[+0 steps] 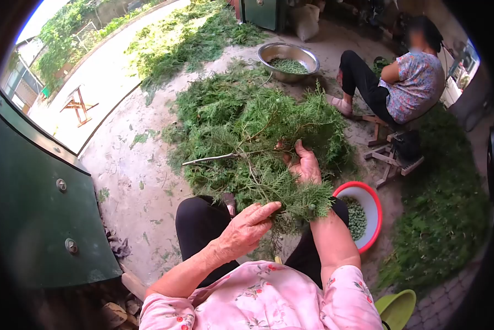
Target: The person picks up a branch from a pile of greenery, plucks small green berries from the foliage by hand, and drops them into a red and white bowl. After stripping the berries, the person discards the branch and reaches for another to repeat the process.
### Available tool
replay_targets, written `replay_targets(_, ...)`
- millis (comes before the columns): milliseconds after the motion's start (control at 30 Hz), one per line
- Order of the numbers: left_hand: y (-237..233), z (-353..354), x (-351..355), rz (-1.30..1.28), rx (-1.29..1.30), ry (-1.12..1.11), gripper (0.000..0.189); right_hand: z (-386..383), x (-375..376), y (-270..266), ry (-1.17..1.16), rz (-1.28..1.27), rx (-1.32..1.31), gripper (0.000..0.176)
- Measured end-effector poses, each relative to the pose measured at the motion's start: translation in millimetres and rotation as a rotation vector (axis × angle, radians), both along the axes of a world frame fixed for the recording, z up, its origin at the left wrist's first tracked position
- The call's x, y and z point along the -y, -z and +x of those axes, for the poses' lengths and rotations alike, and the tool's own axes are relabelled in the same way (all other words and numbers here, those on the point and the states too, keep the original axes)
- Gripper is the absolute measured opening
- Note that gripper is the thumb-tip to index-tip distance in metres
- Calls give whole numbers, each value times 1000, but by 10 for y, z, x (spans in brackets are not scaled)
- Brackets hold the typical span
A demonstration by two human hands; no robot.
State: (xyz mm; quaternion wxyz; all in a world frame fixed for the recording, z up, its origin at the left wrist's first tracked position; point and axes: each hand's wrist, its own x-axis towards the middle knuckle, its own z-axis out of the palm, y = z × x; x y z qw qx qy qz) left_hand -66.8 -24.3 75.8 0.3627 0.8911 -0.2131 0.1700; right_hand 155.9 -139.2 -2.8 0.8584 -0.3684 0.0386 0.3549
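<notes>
A leafy evergreen branch [252,148] with a bare pale stem end is held above my knees. Its flat, fern-like sprays look like arborvitae. My right hand [307,166] grips it from the right, thumb up, its other fingers partly hidden by foliage. My left hand [248,226] is closed at the lower sprays, index finger stretched along the greenery; what lies under its fingertips is hidden. By my right knee stands a white basin [374,206] with a red rim, holding small round green cones [357,219].
Heaped cut branches [203,110] lie ahead, with more at the right [439,220]. A metal basin [263,54] of green cones stands beyond. A seated person [414,82] is at the right near a wooden stool [387,159]. A green door [38,209] borders the left.
</notes>
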Motion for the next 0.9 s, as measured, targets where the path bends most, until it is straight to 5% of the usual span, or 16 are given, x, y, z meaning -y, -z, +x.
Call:
replay_targets(167,-34,16,13,109,-156,42,20,82,196,-199,78,60,276,20)
replay_targets(433,70,997,-399,-269,75,-625,18,169,206,-128,73,-31,277,23)
replay_targets(500,193,1316,-593,-524,-88,-590,18,217,167,-88,-20,-98,278,22)
replay_targets(567,192,1466,-724,-963,-586,-562,16,219,94,-55,1,-130,262,24)
replay_targets(667,695,1628,-824,-1131,-259,-322,15,252,35,66,-39,-121,311,29)
replay_targets(767,534,1681,-903,-1364,-584,-166,27,281,-45,52,-29,-131,221,29)
replay_targets(900,691,1670,-985,-1380,-548,-153,29,365,-165,133,-92,-194,147,21)
